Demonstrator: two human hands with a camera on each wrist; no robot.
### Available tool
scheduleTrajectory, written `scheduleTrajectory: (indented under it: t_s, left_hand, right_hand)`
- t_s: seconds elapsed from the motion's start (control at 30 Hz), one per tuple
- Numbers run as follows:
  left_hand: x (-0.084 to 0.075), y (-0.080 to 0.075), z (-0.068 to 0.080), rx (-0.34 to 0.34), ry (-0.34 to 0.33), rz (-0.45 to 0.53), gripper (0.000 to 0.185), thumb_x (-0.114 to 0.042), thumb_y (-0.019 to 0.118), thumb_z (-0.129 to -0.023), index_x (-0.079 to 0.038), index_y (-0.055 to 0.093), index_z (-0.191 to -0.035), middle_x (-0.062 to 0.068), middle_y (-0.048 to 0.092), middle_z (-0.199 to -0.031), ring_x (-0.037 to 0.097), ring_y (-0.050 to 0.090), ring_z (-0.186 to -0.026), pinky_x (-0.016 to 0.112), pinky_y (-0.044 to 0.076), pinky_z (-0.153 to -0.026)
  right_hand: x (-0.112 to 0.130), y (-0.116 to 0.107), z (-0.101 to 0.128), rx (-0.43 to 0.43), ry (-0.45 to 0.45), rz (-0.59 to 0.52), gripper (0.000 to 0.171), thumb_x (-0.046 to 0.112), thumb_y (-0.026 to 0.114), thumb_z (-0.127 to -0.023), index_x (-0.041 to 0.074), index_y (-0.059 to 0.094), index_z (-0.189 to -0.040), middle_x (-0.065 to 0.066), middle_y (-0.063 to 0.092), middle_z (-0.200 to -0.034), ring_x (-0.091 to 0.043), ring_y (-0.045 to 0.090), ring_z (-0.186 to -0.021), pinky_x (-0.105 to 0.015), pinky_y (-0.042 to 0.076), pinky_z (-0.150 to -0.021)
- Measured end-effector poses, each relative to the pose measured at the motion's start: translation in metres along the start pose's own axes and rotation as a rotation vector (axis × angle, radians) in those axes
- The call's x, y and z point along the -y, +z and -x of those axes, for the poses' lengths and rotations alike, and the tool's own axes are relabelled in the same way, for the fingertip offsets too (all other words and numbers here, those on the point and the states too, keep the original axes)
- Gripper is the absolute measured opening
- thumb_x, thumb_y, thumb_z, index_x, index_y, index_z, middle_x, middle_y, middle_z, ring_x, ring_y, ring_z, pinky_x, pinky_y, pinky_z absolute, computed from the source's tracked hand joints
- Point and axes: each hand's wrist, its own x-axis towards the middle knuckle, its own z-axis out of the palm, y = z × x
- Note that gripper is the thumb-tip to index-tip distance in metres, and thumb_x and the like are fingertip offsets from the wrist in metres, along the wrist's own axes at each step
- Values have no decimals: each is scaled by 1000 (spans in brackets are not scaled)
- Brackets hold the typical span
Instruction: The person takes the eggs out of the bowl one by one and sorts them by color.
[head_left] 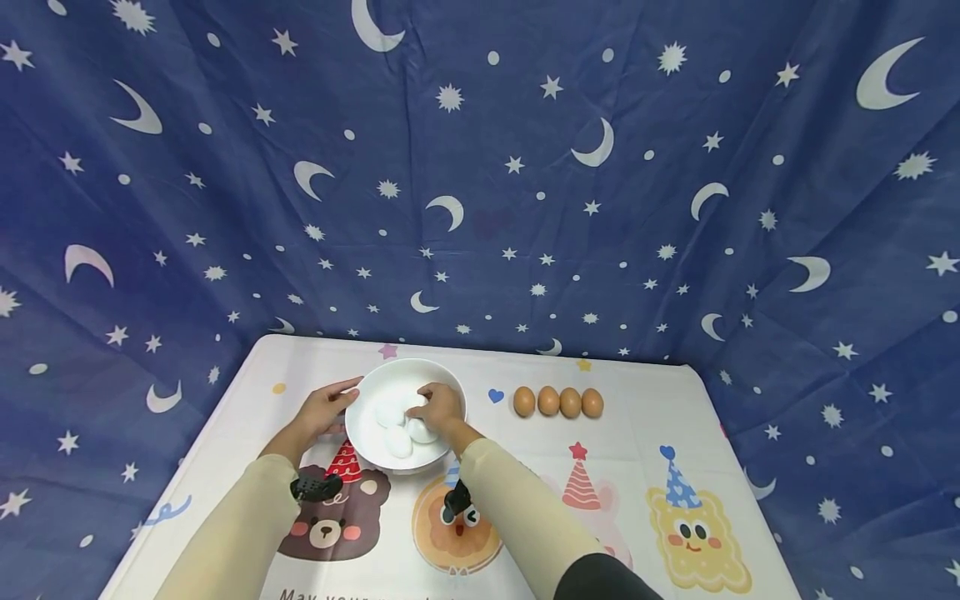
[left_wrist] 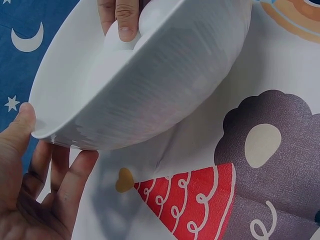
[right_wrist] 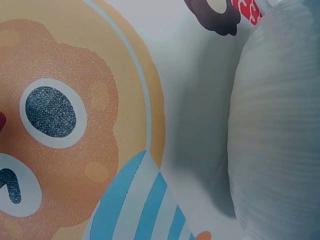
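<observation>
The left hand [head_left: 324, 408] steadied the white bowl [head_left: 372, 433] at its left rim, thumb on the edge and fingers loosely extended beneath the wall (no firm clasp). The right hand [head_left: 437, 407] reached into the bowl, fingers curled over a white egg [head_left: 422, 432]; further white eggs lay beside it. The bowl stood on the printed tablecloth [head_left: 645, 433], left of four brown eggs [head_left: 558, 402].

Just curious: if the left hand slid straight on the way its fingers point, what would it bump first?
Probably nothing new: the left hand already touches the white ribbed bowl's rim.
</observation>
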Motion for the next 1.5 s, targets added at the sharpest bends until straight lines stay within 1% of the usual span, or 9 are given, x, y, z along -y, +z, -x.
scheduleTrajectory:
  t_s: [0.23,0.33,0.53,0.63,0.9,1.07,1.3,1.5]
  left_hand:
    - [-1,0,3,4,8,-7,51,-36,53,-102,-20,44,-149,21,54,-131,25,63,-107,36,62,-80]
    - [-1,1,3,0,11,-9,51,-36,53,-102,-19,44,-149,22,54,-131,23,63,-105,36,62,-79]
    - [1,0,1,-3,2,-8,51,-37,54,-101,-21,45,-149,21,54,-131,25,62,-107,37,62,-80]
    - [2,1,0,-1,2,-7,52,-38,54,-101,-21,44,-149,21,53,-131,26,62,-108,37,62,-80]
    - [-1,0,1,3,-12,-2,52,-37,55,-101,-20,44,-149,22,53,-133,29,61,-112,35,62,-80]
    - [-3,0,1,5,-11,0,52,-37,55,-101,-20,44,-149,21,52,-134,31,60,-115,33,62,-77]
    - [-3,-2,0,10,-2,-10,53,-36,55,-101,-19,44,-149,22,53,-131,29,61,-111,33,62,-76]
    - [-3,-2,2,8,-18,-5,52,-36,56,-101,-20,45,-149,20,54,-130,26,62,-108,32,62,-76]
  right_hand:
    - [2,-1,1,-11,14,24,43,25,88,-74,9,73,-110,-1,70,-101,-13,60,-91,-24,54,-85]
    - [3,-3,3,-11,12,26,43,25,88,-74,8,73,-111,-2,70,-101,-13,60,-91,-23,54,-84]
    - [4,-3,4,-4,-2,22,43,24,87,-74,10,74,-112,-2,71,-101,-14,61,-92,-22,54,-82]
    - [3,-2,4,3,14,16,42,24,87,-74,11,75,-113,-1,71,-102,-13,61,-92,-21,54,-82]
    - [4,-2,4,11,28,-3,43,23,87,-74,11,74,-113,-2,71,-102,-12,60,-91,-21,54,-81]
    - [5,-4,4,13,16,-5,44,23,87,-75,10,74,-114,-2,72,-102,-12,61,-91,-20,55,-80]
    - [4,-3,2,13,13,-19,43,24,87,-75,10,74,-114,-3,72,-104,-12,62,-92,-19,56,-76]
    - [4,-3,3,21,10,-30,42,24,86,-76,10,74,-113,-4,72,-103,-14,63,-92,-19,56,-74]
